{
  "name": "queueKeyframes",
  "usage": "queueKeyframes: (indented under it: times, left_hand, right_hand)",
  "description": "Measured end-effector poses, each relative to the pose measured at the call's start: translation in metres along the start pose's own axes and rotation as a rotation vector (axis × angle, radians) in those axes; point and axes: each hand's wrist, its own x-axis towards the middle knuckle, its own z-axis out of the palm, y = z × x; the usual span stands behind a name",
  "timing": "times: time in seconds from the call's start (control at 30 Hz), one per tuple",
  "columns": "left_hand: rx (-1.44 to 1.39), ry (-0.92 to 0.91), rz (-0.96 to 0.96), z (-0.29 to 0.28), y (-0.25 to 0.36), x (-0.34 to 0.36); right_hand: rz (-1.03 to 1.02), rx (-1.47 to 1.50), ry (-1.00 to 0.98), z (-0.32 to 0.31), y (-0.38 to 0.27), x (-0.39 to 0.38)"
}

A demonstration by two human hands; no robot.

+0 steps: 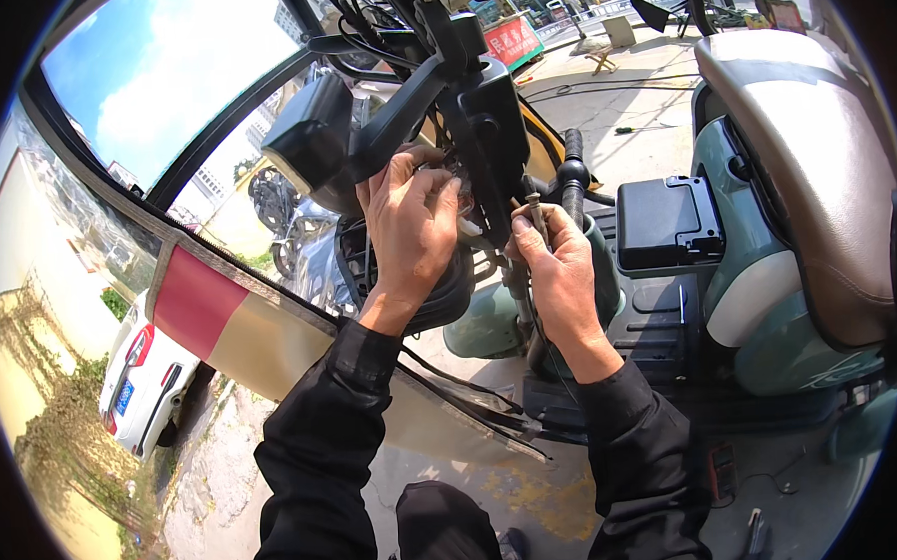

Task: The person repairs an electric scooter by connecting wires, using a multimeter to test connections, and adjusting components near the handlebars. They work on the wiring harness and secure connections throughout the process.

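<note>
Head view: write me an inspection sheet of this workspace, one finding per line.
Surface: paved ground, with yellowish patches.
Work items: green vehicle; slender rod; exposed wiring at the front column.
Clutter: small red-edged device on the ground.
Hands: left hand reaches in beside the wiring, grip hidden; right hand pinches the rod.
Cables: dark cables lie across the pavement beyond.
Surroundings: white car, parked motorcycle, red sign.

Red banner [514, 43]: white characters [503, 48]; white car [140, 370]: lettered blue plate [124, 398].
</note>
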Motion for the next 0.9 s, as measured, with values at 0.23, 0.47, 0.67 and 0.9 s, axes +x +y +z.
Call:
queueKeyframes:
  times: [0.23, 0.47, 0.67, 0.9]
  left_hand:
    - [0.023, 0.165, 0.111, 0.021, -0.007, -0.028]
    - [0.010, 0.177, 0.133, 0.027, -0.010, -0.040]
    - [0.106, 0.103, 0.252, 0.017, -0.005, -0.035]
    - [0.301, -0.183, 0.224, -0.013, 0.000, -0.003]
  right_hand:
    - [-0.036, 0.219, 0.050, 0.031, 0.012, 0.017]
    - [0.110, 0.210, 0.053, 0.034, 0.014, 0.040]
    - [0.165, 0.260, 0.131, 0.032, 0.023, 0.048]
    - [0.078, 0.339, 0.152, 0.039, 0.030, 0.040]
